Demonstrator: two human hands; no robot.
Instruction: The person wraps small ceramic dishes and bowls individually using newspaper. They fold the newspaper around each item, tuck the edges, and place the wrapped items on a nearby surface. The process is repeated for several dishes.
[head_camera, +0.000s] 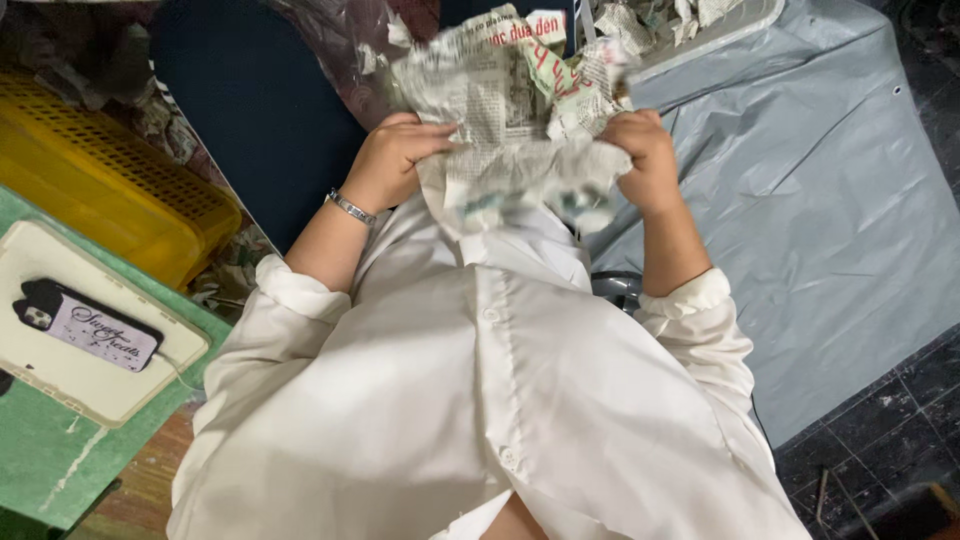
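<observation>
A crumpled sheet of newspaper (510, 110) with black print and some red lettering is held up in front of my white shirt. My left hand (392, 160), with a silver bracelet at the wrist, grips its left edge. My right hand (645, 160) is closed on its right edge. The paper bunches between both hands and hides whatever lies behind it.
A yellow perforated plastic crate (100, 180) sits at the left. Below it lies a white tray (60, 370) carrying a phone (85, 325) in a dark case, on a green surface. A grey plastic sheet (820, 210) covers the dark tiled floor at right. More crumpled paper (680, 20) lies at the top.
</observation>
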